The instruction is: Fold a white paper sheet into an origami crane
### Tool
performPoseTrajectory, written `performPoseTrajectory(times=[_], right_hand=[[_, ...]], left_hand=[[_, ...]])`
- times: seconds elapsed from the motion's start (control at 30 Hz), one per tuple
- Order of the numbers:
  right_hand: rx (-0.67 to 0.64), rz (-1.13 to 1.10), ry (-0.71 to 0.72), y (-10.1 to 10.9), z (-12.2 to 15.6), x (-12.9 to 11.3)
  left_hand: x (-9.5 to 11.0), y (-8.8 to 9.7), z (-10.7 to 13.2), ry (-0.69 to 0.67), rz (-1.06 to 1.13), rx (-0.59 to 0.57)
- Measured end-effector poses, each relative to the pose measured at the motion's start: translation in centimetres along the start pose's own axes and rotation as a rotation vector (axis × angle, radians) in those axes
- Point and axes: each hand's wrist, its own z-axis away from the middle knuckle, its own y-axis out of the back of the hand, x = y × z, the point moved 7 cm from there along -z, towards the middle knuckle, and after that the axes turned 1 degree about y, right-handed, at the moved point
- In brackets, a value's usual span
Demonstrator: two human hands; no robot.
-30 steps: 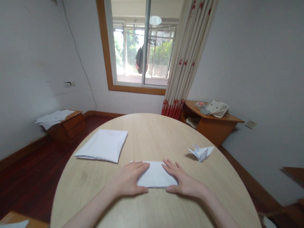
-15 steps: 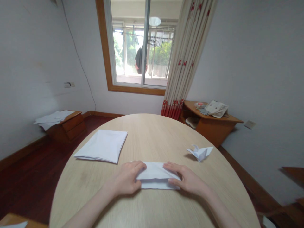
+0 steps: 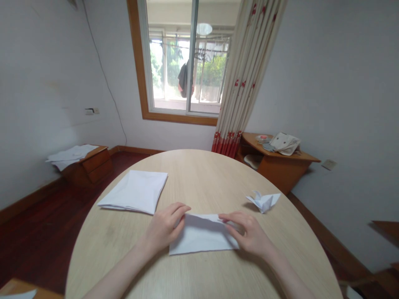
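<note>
A white sheet of paper [image 3: 202, 240] lies on the round table in front of me, its far edge folded or lifted. My left hand [image 3: 168, 224] grips its far left corner, the index finger stretched along the far edge and the thumb bent beneath it. At the far right, my right hand [image 3: 247, 230] pinches the raised edge between thumb and fingers. A folded white paper crane [image 3: 263, 202] stands beyond my right hand. To the left rests a stack of white paper [image 3: 135, 191], apart from my left hand.
The round wooden table [image 3: 199, 276] fills the foreground. A low drawer cabinet [image 3: 97, 162] with papers on it stands at the left wall. A corner desk [image 3: 280, 170] holds a cloth bag [image 3: 286, 143]. Behind are a window and a curtain [image 3: 238, 83].
The near part of the sheet has opened out toward me and now shows a wider flat face. Both hands have shifted to its far edge; the stack and crane have stayed put.
</note>
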Motion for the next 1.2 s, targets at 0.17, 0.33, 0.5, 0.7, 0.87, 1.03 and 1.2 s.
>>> performPoseTrajectory(times=[0.17, 0.33, 0.5, 0.7, 0.87, 1.03, 1.2], right_hand=[[0.121, 0.033, 0.081, 1.0, 0.0, -0.8], [0.234, 0.072, 0.161, 1.6, 0.1, -1.4], [0.335, 0.15, 0.204, 1.7, 0.0, -1.9], [0.435, 0.342, 0.236, 1.1, 0.2, -2.5], [0.494, 0.44, 0.209, 0.1, 0.6, -2.9], [0.419, 0.479, 0.193, -1.5, 0.4, -3.2], [0.308, 0.494, 0.154, -2.7, 0.0, -2.8]], left_hand=[[-0.5, 0.4, 0.1, 0.081, 0.101, 0.08], [-0.6, 0.6, 0.2, 0.115, 0.101, 0.118], [-0.5, 0.7, 0.2, 0.115, -0.033, 0.151], [0.0, 0.4, 0.0, 0.03, -0.164, 0.163], [0.1, -1.0, 0.4, -0.039, -0.242, 0.114], [-0.1, -2.7, 0.7, -0.038, -0.29, 0.039], [-0.4, -3.7, 0.7, 0.012, -0.324, -0.038]])
